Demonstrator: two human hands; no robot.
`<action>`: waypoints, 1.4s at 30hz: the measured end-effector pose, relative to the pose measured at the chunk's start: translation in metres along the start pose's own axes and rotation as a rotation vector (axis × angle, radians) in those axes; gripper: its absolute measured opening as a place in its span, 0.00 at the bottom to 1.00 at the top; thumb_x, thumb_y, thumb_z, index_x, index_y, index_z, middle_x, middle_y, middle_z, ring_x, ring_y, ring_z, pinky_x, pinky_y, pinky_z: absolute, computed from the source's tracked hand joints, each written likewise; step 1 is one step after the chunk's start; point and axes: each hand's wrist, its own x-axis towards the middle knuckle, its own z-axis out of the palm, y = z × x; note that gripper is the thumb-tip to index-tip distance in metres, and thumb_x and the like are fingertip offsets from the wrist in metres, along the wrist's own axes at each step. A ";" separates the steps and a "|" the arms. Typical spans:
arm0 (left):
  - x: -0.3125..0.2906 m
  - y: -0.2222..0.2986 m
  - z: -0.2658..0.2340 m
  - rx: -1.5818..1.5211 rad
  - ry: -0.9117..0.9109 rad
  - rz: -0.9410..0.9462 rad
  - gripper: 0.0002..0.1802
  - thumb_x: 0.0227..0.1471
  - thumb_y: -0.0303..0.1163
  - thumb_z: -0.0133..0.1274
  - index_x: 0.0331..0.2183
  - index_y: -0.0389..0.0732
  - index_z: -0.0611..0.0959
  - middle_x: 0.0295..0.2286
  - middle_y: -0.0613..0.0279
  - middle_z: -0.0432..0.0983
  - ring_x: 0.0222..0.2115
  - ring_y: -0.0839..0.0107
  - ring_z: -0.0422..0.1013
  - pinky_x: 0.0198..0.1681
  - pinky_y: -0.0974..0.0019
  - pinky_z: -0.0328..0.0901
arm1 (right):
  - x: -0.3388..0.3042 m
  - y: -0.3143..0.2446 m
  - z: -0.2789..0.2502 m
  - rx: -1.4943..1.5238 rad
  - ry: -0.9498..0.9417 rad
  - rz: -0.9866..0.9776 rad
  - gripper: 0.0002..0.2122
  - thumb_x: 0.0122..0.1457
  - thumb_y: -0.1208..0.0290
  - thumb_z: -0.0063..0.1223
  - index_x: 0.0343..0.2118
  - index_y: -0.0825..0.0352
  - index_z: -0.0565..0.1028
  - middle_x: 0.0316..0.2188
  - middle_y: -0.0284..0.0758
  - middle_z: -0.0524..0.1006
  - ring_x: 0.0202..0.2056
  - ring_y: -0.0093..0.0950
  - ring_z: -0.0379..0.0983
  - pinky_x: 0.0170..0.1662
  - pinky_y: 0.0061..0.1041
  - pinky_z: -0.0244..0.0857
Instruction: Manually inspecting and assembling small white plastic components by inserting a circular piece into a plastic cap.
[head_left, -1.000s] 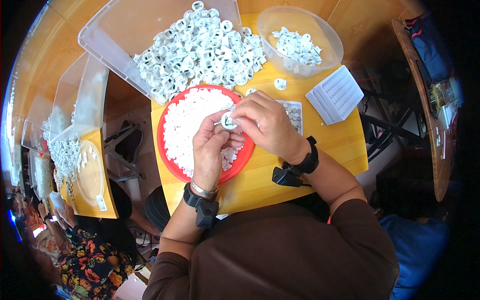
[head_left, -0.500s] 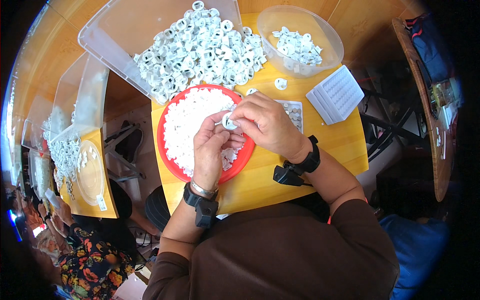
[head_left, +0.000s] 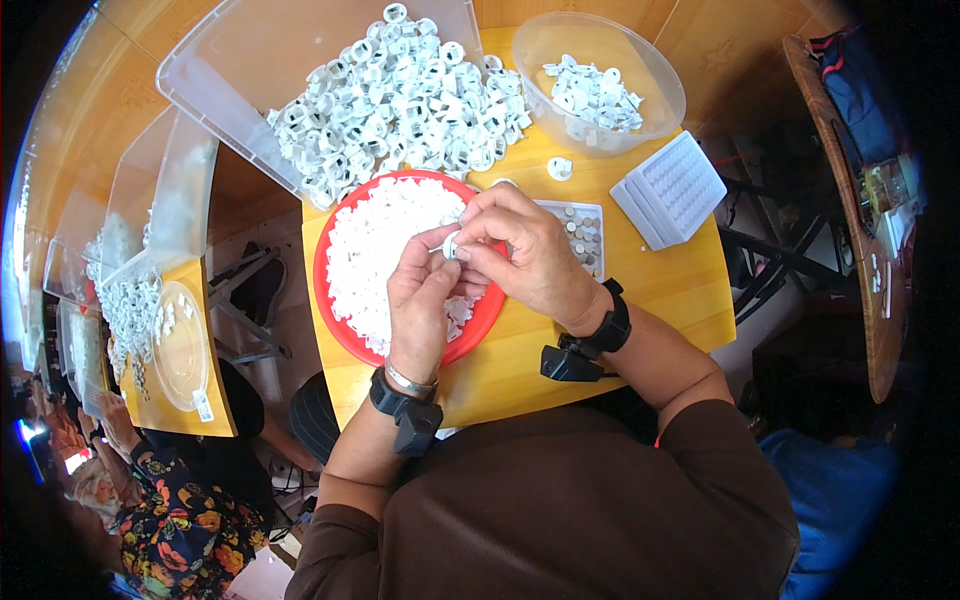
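Over the red round tray (head_left: 488,322) both my hands meet at a small round white plastic part (head_left: 451,244). My left hand (head_left: 418,300), palm turned up, pinches it from the left. The thumb and fingertips of my right hand (head_left: 532,256) press on it from the right and above. The part now stands tilted, and its far side is hidden by my fingers. Beneath my hands, a heap of small white plastic pieces (head_left: 385,250) fills the tray.
A clear bin (head_left: 230,60) spills round white parts (head_left: 400,115) at the back. Right of it are a clear oval tub (head_left: 675,115), one loose part (head_left: 560,168), stacked white trays (head_left: 668,192) and a shallow tray of small discs (head_left: 585,238). At left, a co-worker (head_left: 190,500) sits near another table.
The white part has turned from face-on to edge-on between my fingers. My right hand has shifted slightly left, baring more of the disc tray. The co-worker's hands have moved.
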 end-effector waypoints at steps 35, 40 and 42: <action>-0.007 -0.005 0.006 0.317 0.060 0.265 0.14 0.59 0.21 0.41 0.47 0.34 0.72 0.25 0.64 0.74 0.23 0.81 0.69 0.27 0.76 0.66 | -0.005 -0.007 -0.001 0.187 -0.007 0.181 0.05 0.53 0.78 0.57 0.29 0.68 0.72 0.21 0.36 0.74 0.22 0.27 0.72 0.26 0.25 0.65; -0.008 -0.004 0.004 0.355 0.034 0.253 0.15 0.59 0.20 0.41 0.48 0.35 0.71 0.27 0.63 0.75 0.24 0.81 0.69 0.26 0.77 0.66 | -0.005 -0.011 -0.002 0.152 -0.009 0.168 0.05 0.52 0.78 0.57 0.29 0.68 0.72 0.22 0.36 0.74 0.22 0.28 0.73 0.26 0.25 0.65; -0.007 -0.004 0.007 0.289 0.052 0.224 0.15 0.59 0.20 0.41 0.48 0.34 0.71 0.27 0.63 0.75 0.24 0.81 0.69 0.26 0.77 0.66 | -0.004 -0.009 -0.002 0.163 -0.013 0.166 0.05 0.52 0.78 0.57 0.29 0.68 0.72 0.22 0.36 0.74 0.22 0.27 0.73 0.26 0.25 0.65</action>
